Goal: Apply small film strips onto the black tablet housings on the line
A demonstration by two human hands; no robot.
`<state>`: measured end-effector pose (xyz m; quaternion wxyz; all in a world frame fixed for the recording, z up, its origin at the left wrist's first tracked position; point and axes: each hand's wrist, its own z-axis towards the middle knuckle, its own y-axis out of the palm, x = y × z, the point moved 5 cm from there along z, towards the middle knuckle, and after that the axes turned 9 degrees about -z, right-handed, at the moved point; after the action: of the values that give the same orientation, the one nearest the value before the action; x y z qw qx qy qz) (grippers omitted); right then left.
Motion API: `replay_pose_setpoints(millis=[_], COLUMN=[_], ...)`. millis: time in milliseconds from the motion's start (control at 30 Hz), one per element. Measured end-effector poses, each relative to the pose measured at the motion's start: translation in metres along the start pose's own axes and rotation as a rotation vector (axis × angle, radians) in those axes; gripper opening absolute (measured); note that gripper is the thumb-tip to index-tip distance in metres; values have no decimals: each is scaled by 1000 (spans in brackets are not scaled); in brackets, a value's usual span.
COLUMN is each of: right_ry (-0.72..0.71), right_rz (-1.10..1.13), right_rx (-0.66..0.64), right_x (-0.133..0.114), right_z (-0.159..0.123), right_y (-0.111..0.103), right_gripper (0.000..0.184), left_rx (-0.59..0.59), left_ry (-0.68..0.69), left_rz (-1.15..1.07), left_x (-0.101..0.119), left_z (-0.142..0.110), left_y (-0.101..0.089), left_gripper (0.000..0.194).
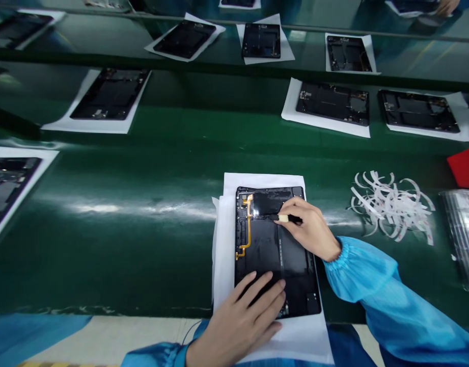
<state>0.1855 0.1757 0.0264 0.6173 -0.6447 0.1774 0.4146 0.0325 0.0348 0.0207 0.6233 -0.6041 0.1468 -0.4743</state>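
A black tablet shell (263, 244) with its inside exposed lies on white paper sheets (222, 219) at the front edge of the green bench. An orange flex cable (248, 224) runs down its left side. My left hand (242, 318) rests on the lower part of the shell, fingers stretched out and slightly spread. Over the upper right part, my right hand (308, 224) pinches a slim black tool with a cream band (283, 218). The tool's tip points left, at the shell's inside; whether it touches cannot be told.
White paper strips (394, 206) lie in a heap to the right. Beyond them are a red object (465, 167) and a stack of clear plastic trays (465, 234). Other tablet shells on paper, such as one shell (333, 103), stand farther back. Another person's hand (447, 7) shows at top right.
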Motion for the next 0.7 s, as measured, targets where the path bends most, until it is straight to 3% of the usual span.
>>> replay_pose_setpoints(millis=[167,333,533,700], right_ry=[-4,-7,-88,-99], right_rz=[15,74,-20,-49], right_rx=[1,42,65,52], right_x=[1,7,5,4], right_z=[1,0,-5,-6], right_y=[-2,-5,-2,1], right_gripper=[13,4,24,28], left_rx=[-62,-56,-38,-36], left_ry=[-32,-20,-18,-21], left_rz=[25,40,22,16], left_x=[-2,-2,-3,-4], left_z=[7,7,5,5], left_y=[-2,0,3,3], left_gripper=[46,44,43,43])
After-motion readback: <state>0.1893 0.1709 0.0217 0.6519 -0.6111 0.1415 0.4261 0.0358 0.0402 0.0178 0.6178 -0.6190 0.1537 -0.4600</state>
